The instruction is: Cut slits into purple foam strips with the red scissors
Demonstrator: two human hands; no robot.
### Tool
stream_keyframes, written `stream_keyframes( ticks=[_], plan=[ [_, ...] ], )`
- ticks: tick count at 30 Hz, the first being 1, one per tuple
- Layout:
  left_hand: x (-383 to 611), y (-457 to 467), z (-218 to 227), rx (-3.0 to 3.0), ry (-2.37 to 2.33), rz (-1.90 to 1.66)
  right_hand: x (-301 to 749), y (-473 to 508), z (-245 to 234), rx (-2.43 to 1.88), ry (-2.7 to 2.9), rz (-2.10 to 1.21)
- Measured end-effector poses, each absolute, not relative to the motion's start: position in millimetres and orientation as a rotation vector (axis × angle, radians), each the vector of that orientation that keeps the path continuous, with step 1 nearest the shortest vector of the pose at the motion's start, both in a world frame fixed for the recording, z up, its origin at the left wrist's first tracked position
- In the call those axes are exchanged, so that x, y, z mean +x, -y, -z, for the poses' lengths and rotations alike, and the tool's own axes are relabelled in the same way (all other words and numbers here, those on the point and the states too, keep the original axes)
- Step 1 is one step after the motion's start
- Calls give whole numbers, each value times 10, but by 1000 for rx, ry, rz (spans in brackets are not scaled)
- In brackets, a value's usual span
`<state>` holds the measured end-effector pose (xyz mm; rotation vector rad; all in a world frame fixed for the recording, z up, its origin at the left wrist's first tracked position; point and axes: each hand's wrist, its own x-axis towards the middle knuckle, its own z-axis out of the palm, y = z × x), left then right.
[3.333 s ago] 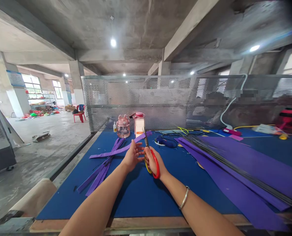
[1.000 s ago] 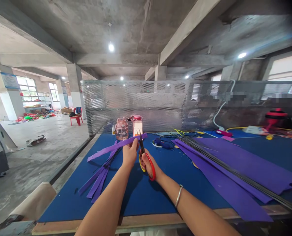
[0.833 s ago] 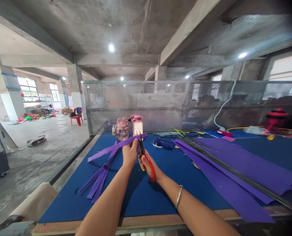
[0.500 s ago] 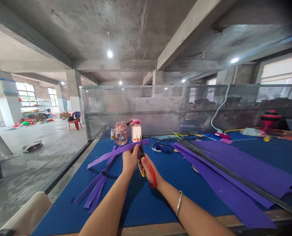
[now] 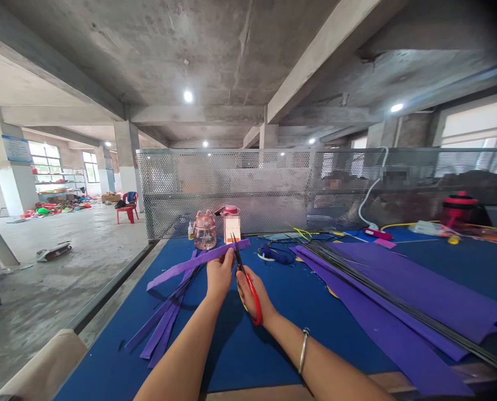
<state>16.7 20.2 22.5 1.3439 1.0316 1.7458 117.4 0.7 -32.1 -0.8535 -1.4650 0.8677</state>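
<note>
My left hand (image 5: pixel 219 275) pinches a long purple strip (image 5: pixel 190 262) near its right end and holds it up over the blue table (image 5: pixel 240 345). My right hand (image 5: pixel 254 295) grips red-handled scissors (image 5: pixel 248 284), whose dark blades point up and away right beside the left hand's fingers, at the strip. A silver bangle sits on my right wrist. More purple strips (image 5: pixel 160 323) lie fanned out on the table below and to the left.
Wide purple sheets (image 5: pixel 403 301) with thin black rods (image 5: pixel 399 303) across them cover the table's right side. A pink bottle (image 5: pixel 205 229), a small box (image 5: pixel 232 226) and dark cords (image 5: pixel 276 254) stand by the perforated metal screen (image 5: pixel 273 189). Concrete floor lies to the left.
Since 3.3 s ago my left hand has closed on the strip. The scissors' blades, held apart at the strip a second ago, have come together, and the view has tilted slightly up.
</note>
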Motion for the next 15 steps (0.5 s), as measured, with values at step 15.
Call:
stream_keyframes(
  ticks=[15],
  plan=[
    [165, -230, -208, 1294, -995, -1737, 1181, -4, 303, -890, 1511, -760]
  ],
)
